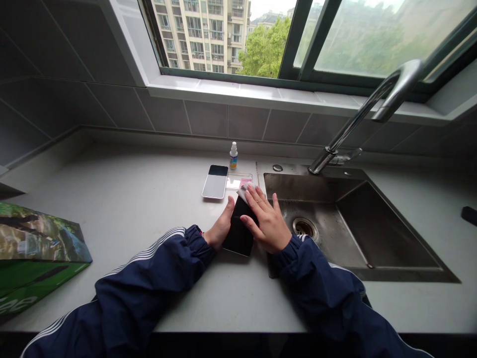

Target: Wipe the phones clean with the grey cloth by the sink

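Observation:
A black-screened phone (238, 233) is tilted between my two hands over the counter. My left hand (220, 226) grips its left edge, thumb pointing up along the side; the fingers underneath are hidden. My right hand (267, 221) lies over the upper right of the screen, pressing a crumpled white cloth or wipe (243, 191) against the top end with its fingertips. Just beyond, a second phone (215, 182) with a pale lower screen rests flat. Beside it lies a clear flat case or pack (234, 182) with a pink patch. A small white-capped spray bottle (233, 156) stands upright behind them.
To the right, a steel sink (357, 276) is set into the white counter (149, 199), with a tall curved faucet (372, 99) behind it. A green printed bag or box (44, 243) stands at the left. A dark object (468, 215) sits at the far right edge.

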`<state>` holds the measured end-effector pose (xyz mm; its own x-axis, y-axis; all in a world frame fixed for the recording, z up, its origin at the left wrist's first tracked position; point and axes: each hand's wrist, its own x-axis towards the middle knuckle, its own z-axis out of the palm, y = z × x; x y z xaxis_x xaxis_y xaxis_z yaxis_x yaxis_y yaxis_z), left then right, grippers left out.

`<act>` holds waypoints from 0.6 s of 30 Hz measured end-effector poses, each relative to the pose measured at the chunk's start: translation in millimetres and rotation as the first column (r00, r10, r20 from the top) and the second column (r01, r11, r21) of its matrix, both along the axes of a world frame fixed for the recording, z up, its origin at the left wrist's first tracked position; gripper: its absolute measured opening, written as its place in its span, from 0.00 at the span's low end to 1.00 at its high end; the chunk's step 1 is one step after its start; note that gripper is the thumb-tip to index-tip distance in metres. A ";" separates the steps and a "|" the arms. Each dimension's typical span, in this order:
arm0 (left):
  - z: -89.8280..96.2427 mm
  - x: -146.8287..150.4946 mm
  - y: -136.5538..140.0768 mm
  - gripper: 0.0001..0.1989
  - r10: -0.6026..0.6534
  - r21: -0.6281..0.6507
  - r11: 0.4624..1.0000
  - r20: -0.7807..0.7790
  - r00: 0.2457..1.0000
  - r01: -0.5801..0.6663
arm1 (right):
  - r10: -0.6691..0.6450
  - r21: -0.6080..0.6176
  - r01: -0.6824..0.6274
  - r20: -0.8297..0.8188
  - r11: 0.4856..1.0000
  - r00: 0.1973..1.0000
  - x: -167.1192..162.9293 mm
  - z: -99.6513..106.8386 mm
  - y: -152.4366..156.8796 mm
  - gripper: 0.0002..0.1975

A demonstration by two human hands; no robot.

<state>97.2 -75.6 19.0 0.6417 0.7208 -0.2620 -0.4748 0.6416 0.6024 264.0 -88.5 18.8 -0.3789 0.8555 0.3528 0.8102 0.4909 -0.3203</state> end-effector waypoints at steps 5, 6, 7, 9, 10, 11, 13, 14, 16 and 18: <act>-5.2 -6.8 5.4 0.45 -0.148 -0.064 0.987 -0.025 0.989 0.146 | -0.038 -0.014 0.037 -0.049 0.999 0.998 4.0 -3.5 3.8 0.31; -6.1 -7.6 6.7 0.46 -0.152 -0.056 0.987 0.004 0.988 0.152 | -0.044 -0.010 0.043 -0.061 0.999 0.997 4.6 -3.7 4.3 0.30; -6.7 -8.2 8.0 0.46 -0.154 -0.047 0.987 0.028 0.988 0.155 | -0.049 -0.003 0.049 -0.075 0.999 0.996 5.2 -3.8 4.7 0.29; -7.5 -9.1 10.0 0.46 -0.161 -0.029 0.986 0.063 0.985 0.163 | -0.054 0.018 0.056 -0.104 0.998 0.993 6.1 -3.9 5.2 0.27; -7.8 -9.4 10.7 0.46 -0.164 -0.018 0.986 0.075 0.984 0.166 | -0.054 0.027 0.058 -0.117 0.998 0.992 6.3 -3.9 5.3 0.26; -7.9 -9.7 11.2 0.47 -0.165 -0.005 0.986 0.086 0.982 0.166 | -0.054 0.036 0.059 -0.127 0.998 0.990 6.5 -4.0 5.4 0.25; -8.2 -10.4 11.7 0.46 -0.160 0.019 0.987 0.107 0.981 0.159 | -0.054 0.046 0.060 -0.136 0.997 0.989 6.7 -4.2 5.2 0.24; -8.4 -10.7 11.7 0.46 -0.154 0.029 0.988 0.116 0.981 0.152 | -0.054 0.050 0.062 -0.137 0.997 0.989 6.7 -4.5 5.0 0.24; -8.8 -11.1 11.6 0.46 -0.148 0.041 0.989 0.129 0.981 0.144 | -0.057 0.058 0.066 -0.138 0.996 0.989 6.8 -5.2 4.6 0.23; -9.5 -11.1 11.4 0.46 -0.149 0.048 0.988 0.133 0.980 0.144 | -0.061 0.067 0.071 -0.141 0.995 0.988 6.9 -6.1 4.2 0.23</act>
